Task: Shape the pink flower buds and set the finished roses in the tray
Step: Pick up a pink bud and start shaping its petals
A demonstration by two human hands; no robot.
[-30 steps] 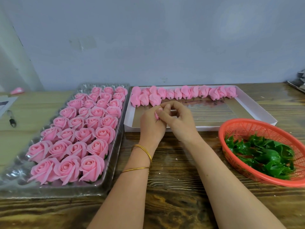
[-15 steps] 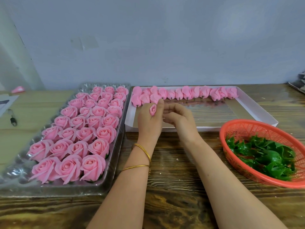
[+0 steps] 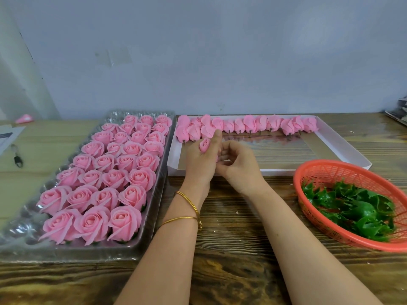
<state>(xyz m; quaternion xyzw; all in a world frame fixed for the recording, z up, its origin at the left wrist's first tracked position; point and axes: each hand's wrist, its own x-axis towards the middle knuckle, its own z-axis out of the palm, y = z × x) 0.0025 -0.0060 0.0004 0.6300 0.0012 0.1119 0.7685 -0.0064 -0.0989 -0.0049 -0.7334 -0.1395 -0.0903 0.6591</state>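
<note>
My left hand grips a small pink flower bud between thumb and fingers, its tip showing above the palm. My right hand sits against the left with curled fingers touching the bud's lower part, which is hidden. Both hands hover over the near left corner of a white shallow box. A row of unshaped pink buds lines the box's far edge. On the left, a clear plastic tray holds several rows of finished pink roses.
An orange plastic basket with green leaf-shaped calyx pieces stands at the right on the wooden table. A pen and paper lie at far left. A grey wall closes the back.
The bud has come up out of my closed hands and now shows at the left fingertips. My right fingers have slipped lower beside it. Both hands shifted slightly away from me.
</note>
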